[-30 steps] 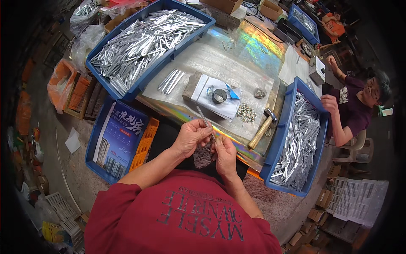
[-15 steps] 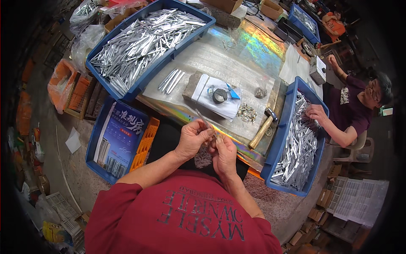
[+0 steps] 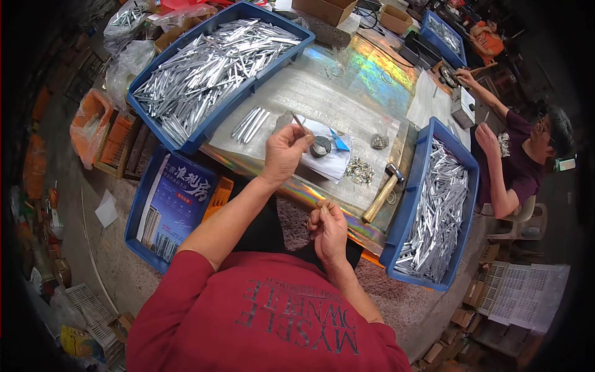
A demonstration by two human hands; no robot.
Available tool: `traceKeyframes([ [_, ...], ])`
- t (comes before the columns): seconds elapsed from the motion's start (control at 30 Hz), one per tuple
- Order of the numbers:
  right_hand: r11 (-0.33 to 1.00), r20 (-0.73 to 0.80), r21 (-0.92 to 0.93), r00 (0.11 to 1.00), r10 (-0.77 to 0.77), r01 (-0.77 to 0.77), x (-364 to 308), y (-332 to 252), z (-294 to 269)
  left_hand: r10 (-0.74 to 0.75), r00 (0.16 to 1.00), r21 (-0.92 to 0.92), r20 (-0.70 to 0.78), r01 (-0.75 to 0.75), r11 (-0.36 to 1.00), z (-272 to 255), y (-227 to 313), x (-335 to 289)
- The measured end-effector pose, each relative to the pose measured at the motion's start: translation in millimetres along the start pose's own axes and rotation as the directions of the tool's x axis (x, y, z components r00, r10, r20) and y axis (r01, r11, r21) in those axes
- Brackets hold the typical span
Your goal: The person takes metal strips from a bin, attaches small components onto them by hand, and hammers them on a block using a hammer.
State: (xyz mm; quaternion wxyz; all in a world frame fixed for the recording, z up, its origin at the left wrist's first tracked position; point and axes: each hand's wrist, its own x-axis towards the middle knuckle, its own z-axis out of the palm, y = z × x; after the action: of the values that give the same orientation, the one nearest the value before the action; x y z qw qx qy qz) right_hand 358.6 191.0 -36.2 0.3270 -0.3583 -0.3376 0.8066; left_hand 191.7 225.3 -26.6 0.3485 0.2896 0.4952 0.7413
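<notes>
My left hand [image 3: 284, 152] is raised over the near side of the table, thumb and fingers pinched round a thin metal strip [image 3: 298, 121] that points up and away. Just beyond it a dark round plug [image 3: 320, 146] sits on white paper [image 3: 332, 166] laid over a block. My right hand [image 3: 328, 229] hovers lower, off the table's near edge, its fingers closed; whatever may be in them is too small to make out. Right of the paper lies a pile of small brass-coloured pieces [image 3: 360, 170]. Several silvery strips [image 3: 251, 124] lie side by side to the left.
Blue bins of silvery strips stand at the left [image 3: 139, 84] and right [image 3: 396, 245]. A wooden-handled hammer [image 3: 380, 198] lies beside the right bin. A lower blue bin [image 3: 131, 226] holds a printed sheet. Across the right bin sits a co-worker [image 3: 517, 146], holding a strip.
My hands have parted: the left moved forward and up with the strip toward the paper, the right stayed near the table edge. The co-worker's hand has lifted out of the right bin.
</notes>
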Motion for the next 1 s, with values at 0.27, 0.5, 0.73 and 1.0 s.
traceKeyframes([
  [0.27, 0.999, -0.019, -0.036, 1.000, -0.010, 0.009, -2, 2, -7, -0.006, 1.000, 0.114, -0.012, 0.007, 0.993, 3, -8, 6],
  [0.5, 0.999, -0.022, -0.042, 1.000, -0.014, 0.013, -1, 3, -11, 0.032, 0.999, 0.198, 0.010, -0.033, 0.980, 0, -13, 7],
  [0.73, 1.000, -0.078, -0.028, 0.997, -0.002, 0.000, -3, -3, -6, 0.082, 0.996, 0.221, 0.024, -0.085, 0.972, 1, -14, 7],
  [1.0, 0.709, 0.143, -0.527, 0.871, -0.470, 0.469, 48, -58, 6, 0.359, 0.857, 0.479, 0.369, -0.506, 0.717, -3, -4, 18],
])
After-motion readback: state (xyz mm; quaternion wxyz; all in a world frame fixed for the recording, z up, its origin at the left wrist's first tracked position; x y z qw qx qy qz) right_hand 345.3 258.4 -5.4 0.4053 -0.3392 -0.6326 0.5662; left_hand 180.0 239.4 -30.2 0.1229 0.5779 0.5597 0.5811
